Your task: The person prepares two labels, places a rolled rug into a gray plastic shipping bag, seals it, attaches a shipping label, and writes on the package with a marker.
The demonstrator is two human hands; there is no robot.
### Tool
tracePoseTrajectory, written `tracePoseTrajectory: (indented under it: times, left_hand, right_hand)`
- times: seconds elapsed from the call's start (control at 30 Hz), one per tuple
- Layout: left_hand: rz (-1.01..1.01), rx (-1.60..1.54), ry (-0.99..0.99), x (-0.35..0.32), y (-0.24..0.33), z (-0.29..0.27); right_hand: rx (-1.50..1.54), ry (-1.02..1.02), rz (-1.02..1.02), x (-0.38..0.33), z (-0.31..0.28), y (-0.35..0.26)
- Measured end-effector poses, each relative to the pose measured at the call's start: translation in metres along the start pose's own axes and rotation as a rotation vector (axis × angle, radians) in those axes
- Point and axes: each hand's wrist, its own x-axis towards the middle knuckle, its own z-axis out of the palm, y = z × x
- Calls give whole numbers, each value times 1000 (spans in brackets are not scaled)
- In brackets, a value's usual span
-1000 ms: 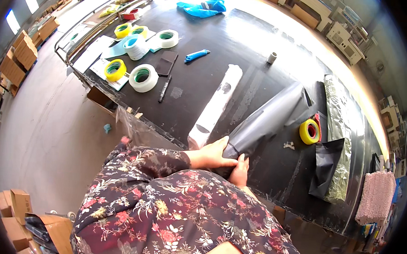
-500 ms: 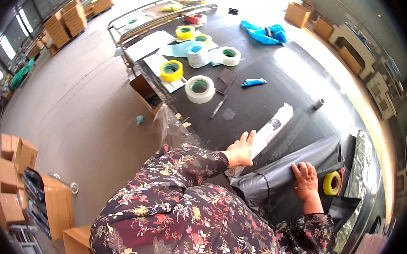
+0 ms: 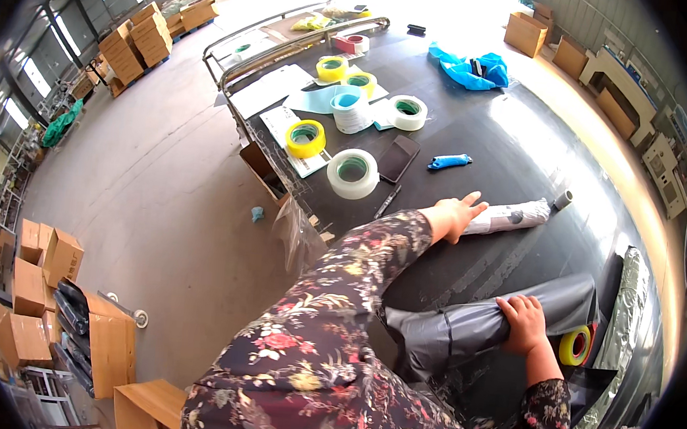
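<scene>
My left hand reaches forward with its fingers stretched out, at the near end of a slim roll wrapped in clear plastic. Whether its palm presses on the roll is hidden. My right hand has its fingers curled over a fold of the black plastic bag, which lies across the table close to me. A yellow tape roll stands just right of that hand. Near the far end of the wrapped roll is a small grey tube.
Several tape rolls and papers cover the table's left side. A phone, a pen, a blue-handled cutter and a blue plastic bag lie beyond my left hand. Silvery film runs along the right edge. Cardboard boxes stand lower left.
My left hand has moved forward and right, and the wrapped roll has swung round and shifted away toward the grey tube. My right hand's fingers have gone from spread to curled on the black bag.
</scene>
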Motion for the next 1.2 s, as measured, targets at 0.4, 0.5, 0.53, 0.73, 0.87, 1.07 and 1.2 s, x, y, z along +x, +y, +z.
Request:
tracePoseTrajectory:
  times: [0.4, 0.5, 0.53, 0.73, 0.87, 1.07, 1.2]
  left_hand:
    - [373, -97, -86, -139, -59, 0]
    - [356, 54, -12, -175, -80, 16]
    - [351, 100, 39, -175, -87, 24]
    - [329, 159, 165, -201, -119, 44]
    - [345, 175, 281, -210, -130, 52]
    - [350, 196, 485, -199, -138, 76]
    - [380, 15, 341, -212, -143, 56]
  right_hand:
    - [102, -281, 501, 92, -20, -93]
    - [105, -259, 542, 112, -14, -106]
    - [111, -234, 555, 115, -10, -111]
    - [106, -120, 561, 133, -3, -150]
    - [125, -92, 578, 136, 0, -165]
    - [201, -107, 574, 134, 7, -167]
    - [233, -126, 550, 139, -8, -173]
